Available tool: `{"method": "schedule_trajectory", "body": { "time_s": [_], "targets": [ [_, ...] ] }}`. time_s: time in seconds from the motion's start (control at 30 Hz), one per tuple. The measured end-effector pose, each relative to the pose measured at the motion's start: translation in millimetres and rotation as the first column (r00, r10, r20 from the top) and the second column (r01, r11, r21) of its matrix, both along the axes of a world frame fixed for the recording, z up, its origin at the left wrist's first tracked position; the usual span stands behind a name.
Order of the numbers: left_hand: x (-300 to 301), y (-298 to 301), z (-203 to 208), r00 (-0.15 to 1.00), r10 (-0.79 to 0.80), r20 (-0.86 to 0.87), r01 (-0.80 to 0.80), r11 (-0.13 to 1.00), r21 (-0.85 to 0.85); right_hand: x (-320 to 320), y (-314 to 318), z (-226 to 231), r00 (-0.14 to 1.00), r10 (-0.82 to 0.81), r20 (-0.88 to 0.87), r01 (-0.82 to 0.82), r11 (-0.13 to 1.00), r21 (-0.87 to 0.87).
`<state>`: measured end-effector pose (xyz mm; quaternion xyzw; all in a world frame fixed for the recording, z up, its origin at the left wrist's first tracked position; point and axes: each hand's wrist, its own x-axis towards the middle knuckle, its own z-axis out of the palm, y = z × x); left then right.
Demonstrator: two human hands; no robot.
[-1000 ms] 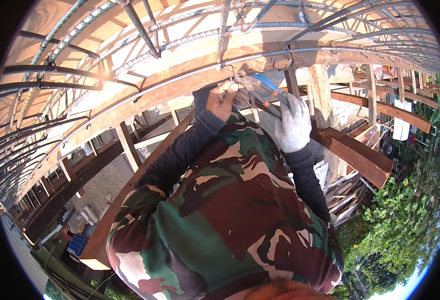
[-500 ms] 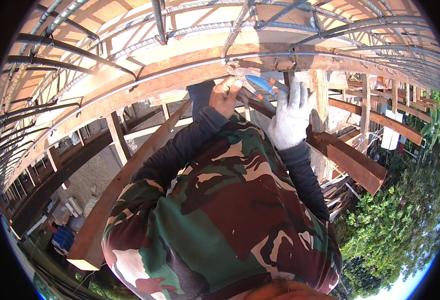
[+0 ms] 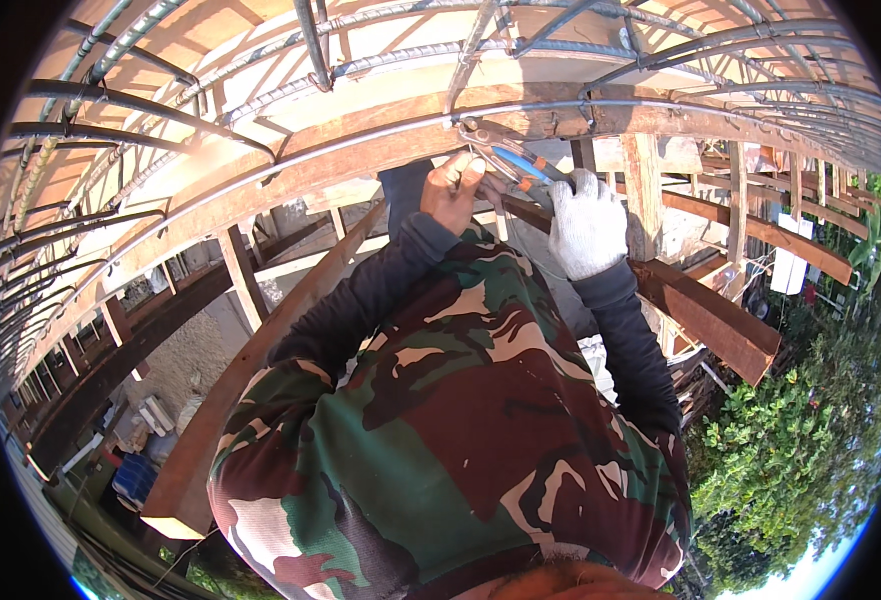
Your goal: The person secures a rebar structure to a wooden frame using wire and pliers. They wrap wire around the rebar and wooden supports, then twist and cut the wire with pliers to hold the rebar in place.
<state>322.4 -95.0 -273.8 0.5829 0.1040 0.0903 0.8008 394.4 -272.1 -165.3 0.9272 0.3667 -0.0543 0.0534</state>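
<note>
My right hand (image 3: 591,225), in a white knit glove, is closed round the handle ends of pincers (image 3: 517,160) with blue and orange grips. The pincers' metal jaws point up and left, against a thin grey bar (image 3: 381,131) along the wooden beam (image 3: 346,155). Just below the jaws is my bare left hand (image 3: 451,192), its thumb and fingers pinched together. What lies between those fingers is too small to make out. A thin wire (image 3: 529,243) hangs between my two hands.
Steel reinforcing bars (image 3: 401,60) cross above the beam, with bent ends sticking out at the left. Timber beams stick out toward me at the left (image 3: 223,420) and right (image 3: 711,320). Wooden posts (image 3: 643,190) stand behind. Leafy trees (image 3: 771,450) fill the lower right.
My right hand's fingers, stretched out before, have curled round the pincers' handles. The handles have drawn closer together. My left hand has stayed nearly in place, still pinched.
</note>
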Motion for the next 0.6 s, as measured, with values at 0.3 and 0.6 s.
{"method": "schedule_trajectory", "body": {
  "time_s": [0.3, 0.6],
  "targets": [
    [7, 3, -6, 0.982, -0.186, -0.036, 0.125, 0.781, -0.612, -10, -15, -33, 0.513, 0.183, -0.838, 0.483, 0.746, 0.459],
    [34, -10, -8, 0.895, -0.236, 0.380, 0.441, 0.329, -0.835, -16, -15, -38, -0.436, 0.464, -0.771, 0.824, 0.549, -0.136]
  ]
}}
